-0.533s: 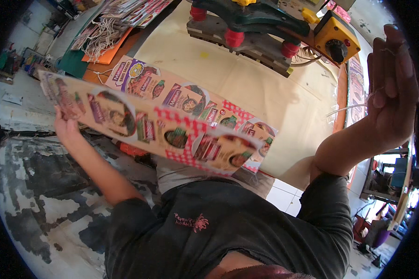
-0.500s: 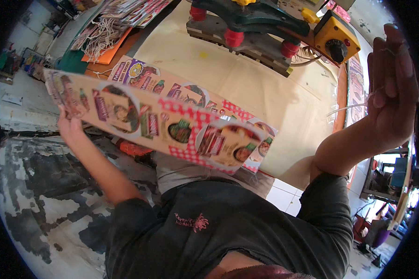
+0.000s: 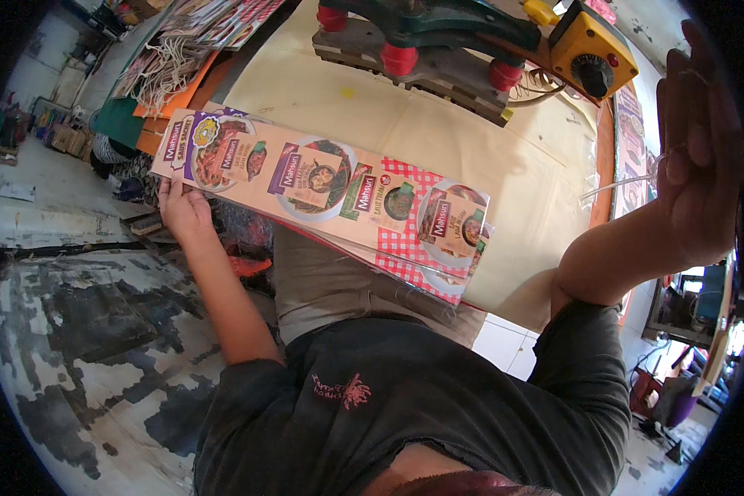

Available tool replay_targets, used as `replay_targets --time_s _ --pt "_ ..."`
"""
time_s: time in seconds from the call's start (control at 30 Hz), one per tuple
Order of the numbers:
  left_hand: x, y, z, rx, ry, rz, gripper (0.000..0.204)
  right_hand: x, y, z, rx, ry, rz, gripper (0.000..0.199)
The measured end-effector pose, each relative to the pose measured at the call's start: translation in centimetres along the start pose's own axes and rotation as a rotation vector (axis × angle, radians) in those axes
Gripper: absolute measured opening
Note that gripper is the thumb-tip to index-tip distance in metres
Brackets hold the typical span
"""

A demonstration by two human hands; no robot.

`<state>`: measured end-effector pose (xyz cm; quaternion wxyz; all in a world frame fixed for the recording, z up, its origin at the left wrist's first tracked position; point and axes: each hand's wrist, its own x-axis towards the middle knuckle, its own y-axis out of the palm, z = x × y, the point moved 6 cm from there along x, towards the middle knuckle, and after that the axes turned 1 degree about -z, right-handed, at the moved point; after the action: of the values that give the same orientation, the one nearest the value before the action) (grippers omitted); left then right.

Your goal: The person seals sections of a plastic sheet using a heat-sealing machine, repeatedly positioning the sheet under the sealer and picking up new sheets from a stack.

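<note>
My left hand (image 3: 186, 208) grips the near left edge of a long printed cardboard strip (image 3: 312, 175), thumb and fingers pinching its end. Food pictures and a red checked pattern cover the strip, which lies slantwise over a similar strip (image 3: 428, 281); only the lower one's edges show. On the right, my right hand (image 3: 693, 153) is raised, its fingers stretched upward in shadow. A thin white cord (image 3: 618, 185) runs up to the wrist side of this hand; whether it is touched I cannot tell.
Beyond the strips stands a dark press-like machine (image 3: 450, 37) with red knobs and a yellow control box (image 3: 593, 56). A pale sheet (image 3: 529, 178) covers the worktable. Printed cards with white strings (image 3: 169, 66) are piled at the far left. More printed sheets (image 3: 630, 136) lie along the right edge.
The printed strip, tilted and blurred before, has come down flat onto the other strip. My left hand moved right and slightly away with it. My right hand stays raised.
</note>
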<state>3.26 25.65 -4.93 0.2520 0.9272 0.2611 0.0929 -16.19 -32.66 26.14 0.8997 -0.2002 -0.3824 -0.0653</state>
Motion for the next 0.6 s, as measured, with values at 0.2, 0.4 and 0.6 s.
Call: replay_targets --time_s 0.2,0.4,0.6 --pt "-1.0 1.2 0.9 -0.027 -0.090 0.112 0.057 -0.3 -0.5 -0.4 -0.053 -0.007 0.039 0.044" --pt "-3.8 4.0 0.5 0.105 0.067 0.157 0.061 -1.9 -3.2 -1.2 -0.199 0.034 0.048 0.040" --pt "-5.2 3.5 1.1 0.011 0.158 0.009 0.061 -0.3 -2.1 -1.9 0.004 0.196 0.050 0.034"
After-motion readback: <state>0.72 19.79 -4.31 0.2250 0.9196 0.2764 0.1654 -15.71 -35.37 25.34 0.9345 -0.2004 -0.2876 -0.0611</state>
